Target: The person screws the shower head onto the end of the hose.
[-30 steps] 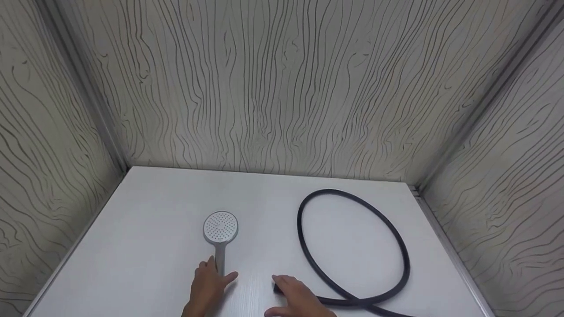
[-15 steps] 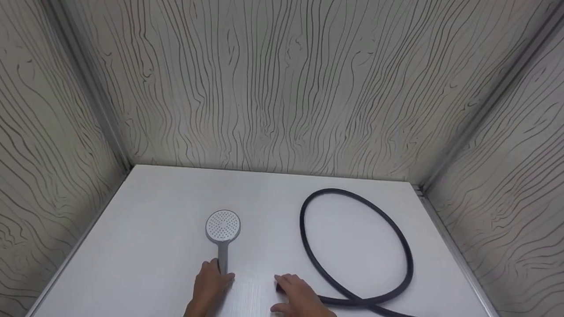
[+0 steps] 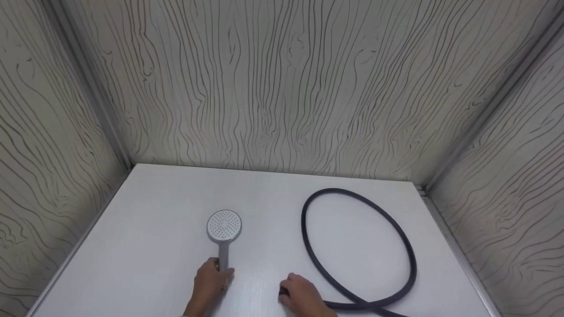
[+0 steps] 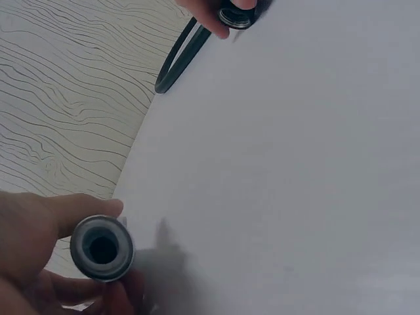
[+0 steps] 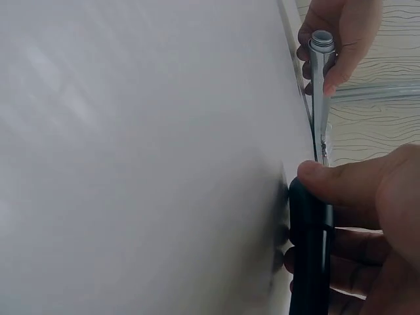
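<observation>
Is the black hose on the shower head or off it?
Off. The left hand holds the shower head, its handle end open and bare; the right hand holds the black hose apart from it.

The round, white-and-grey shower head [image 3: 224,231] has a white face [image 3: 224,223] patterned with small dark dots, ringed in grey, and a straight grey handle [image 3: 224,254]. The long, black, tubular hose [image 3: 363,304] is plain; its dark cylindrical end fitting [image 5: 310,210] looks black, though shadow may hide a tint. The flat tabletop [image 3: 154,229] is white; upright greyish-cream panels [image 3: 264,88] bear wavy dark wood-grain lines beside silver-grey metal corner strips [image 3: 89,83].
</observation>
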`<control>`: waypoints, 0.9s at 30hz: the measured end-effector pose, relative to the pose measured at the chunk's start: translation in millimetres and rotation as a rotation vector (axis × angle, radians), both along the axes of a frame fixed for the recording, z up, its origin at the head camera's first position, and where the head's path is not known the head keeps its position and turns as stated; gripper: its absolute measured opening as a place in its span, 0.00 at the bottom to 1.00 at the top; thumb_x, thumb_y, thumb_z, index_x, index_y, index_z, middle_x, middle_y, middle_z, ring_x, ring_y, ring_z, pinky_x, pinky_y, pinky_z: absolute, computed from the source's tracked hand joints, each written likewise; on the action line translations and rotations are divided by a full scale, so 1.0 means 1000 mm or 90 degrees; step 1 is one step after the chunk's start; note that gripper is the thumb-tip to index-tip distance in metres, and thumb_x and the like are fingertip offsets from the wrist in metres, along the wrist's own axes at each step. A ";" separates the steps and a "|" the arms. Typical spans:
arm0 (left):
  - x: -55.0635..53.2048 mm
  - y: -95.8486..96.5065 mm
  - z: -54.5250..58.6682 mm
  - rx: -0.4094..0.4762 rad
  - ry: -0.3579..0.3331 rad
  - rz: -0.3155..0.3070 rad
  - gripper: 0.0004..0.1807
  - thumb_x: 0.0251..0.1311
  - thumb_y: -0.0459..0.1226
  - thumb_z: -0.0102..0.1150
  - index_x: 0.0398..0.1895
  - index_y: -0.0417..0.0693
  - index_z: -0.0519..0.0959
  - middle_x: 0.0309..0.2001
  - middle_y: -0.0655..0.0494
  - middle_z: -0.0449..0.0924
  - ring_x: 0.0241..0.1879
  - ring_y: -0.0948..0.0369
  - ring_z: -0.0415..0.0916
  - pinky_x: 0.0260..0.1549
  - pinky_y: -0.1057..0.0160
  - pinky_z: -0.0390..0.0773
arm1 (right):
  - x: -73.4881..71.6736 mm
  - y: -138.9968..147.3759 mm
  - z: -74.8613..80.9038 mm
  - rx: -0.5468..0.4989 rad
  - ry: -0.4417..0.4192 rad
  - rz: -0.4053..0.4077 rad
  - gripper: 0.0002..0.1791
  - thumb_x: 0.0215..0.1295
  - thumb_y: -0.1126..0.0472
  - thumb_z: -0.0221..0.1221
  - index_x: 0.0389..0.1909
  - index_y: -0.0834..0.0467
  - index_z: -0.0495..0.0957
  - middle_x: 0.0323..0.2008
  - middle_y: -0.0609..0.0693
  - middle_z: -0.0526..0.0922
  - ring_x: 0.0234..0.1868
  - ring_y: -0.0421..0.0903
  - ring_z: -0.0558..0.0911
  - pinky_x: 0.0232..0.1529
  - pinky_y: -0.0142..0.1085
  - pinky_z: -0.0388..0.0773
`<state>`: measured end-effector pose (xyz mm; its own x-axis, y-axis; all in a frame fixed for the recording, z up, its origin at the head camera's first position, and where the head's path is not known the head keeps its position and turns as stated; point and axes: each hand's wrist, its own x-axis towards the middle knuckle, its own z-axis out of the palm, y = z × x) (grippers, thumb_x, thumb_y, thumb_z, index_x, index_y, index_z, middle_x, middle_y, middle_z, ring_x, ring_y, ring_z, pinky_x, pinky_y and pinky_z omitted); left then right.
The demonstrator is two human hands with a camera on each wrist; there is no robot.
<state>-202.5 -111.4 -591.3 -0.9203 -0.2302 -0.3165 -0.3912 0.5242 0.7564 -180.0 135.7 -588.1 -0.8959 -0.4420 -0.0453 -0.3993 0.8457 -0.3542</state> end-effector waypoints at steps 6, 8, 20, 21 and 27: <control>-0.002 0.000 0.002 0.030 -0.025 0.005 0.34 0.49 0.44 0.62 0.53 0.28 0.66 0.40 0.40 0.78 0.32 0.58 0.78 0.31 0.60 0.79 | 0.000 0.001 -0.002 -0.034 -0.048 0.000 0.11 0.49 0.51 0.64 0.31 0.52 0.81 0.21 0.37 0.68 0.22 0.32 0.63 0.22 0.24 0.61; -0.003 0.000 0.002 0.043 -0.031 0.010 0.34 0.49 0.45 0.62 0.53 0.28 0.66 0.39 0.42 0.78 0.30 0.60 0.77 0.30 0.62 0.79 | 0.001 0.001 -0.001 -0.045 -0.072 -0.005 0.10 0.49 0.51 0.64 0.30 0.51 0.80 0.21 0.37 0.68 0.22 0.32 0.64 0.22 0.24 0.62; -0.009 -0.004 0.000 0.162 -0.072 0.026 0.32 0.51 0.50 0.60 0.49 0.31 0.72 0.30 0.52 0.79 0.30 0.62 0.73 0.29 0.68 0.75 | -0.006 0.003 0.005 -0.051 -0.048 0.009 0.11 0.51 0.49 0.62 0.30 0.52 0.80 0.23 0.38 0.77 0.24 0.32 0.68 0.26 0.27 0.67; -0.008 -0.004 0.000 0.176 -0.081 0.028 0.33 0.51 0.51 0.60 0.49 0.31 0.72 0.30 0.52 0.78 0.30 0.62 0.72 0.29 0.68 0.74 | -0.006 0.004 0.004 -0.059 -0.051 0.011 0.11 0.51 0.49 0.62 0.30 0.52 0.80 0.23 0.38 0.79 0.25 0.31 0.70 0.26 0.27 0.68; -0.008 -0.004 -0.001 0.250 -0.133 0.029 0.30 0.52 0.53 0.57 0.46 0.35 0.74 0.29 0.54 0.74 0.31 0.61 0.68 0.31 0.66 0.70 | -0.007 0.014 0.001 -0.136 -0.128 0.005 0.10 0.51 0.54 0.63 0.32 0.54 0.82 0.27 0.40 0.81 0.28 0.30 0.73 0.30 0.27 0.72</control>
